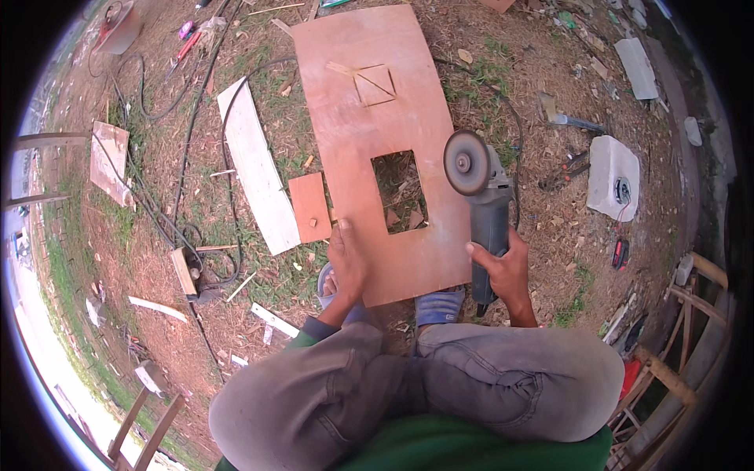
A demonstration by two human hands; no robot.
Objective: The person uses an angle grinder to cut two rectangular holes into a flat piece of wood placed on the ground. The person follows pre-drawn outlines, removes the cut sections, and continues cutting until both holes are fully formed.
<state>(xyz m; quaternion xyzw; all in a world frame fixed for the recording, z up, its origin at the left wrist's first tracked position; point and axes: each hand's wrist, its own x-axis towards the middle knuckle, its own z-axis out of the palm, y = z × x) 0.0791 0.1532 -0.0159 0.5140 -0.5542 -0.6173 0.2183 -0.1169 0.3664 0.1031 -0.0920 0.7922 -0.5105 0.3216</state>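
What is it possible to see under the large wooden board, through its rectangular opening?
Through the opening in the wooden board, littered ground and what look like reddish-brown wood scraps show. The rest beneath is covered, so I cannot tell what lies there.

A: Any lettering to log?

B: None readable. One small pale mark on the blue, soft-looking footwear (437, 306), beside the near edge of the reddish-brown, rectangular wooden board (389, 129). Too small to make out.

A: The board's face?

B: Dark-lined, four-sided figure (375, 85) on the far part, a diagonal line across it. A plain shape, no legible letters or digits. Drawn or cut, cannot tell.

A: And the dark grey, long-bodied angle grinder with the round disc (488, 231)?

B: Nothing legible on body or disc.
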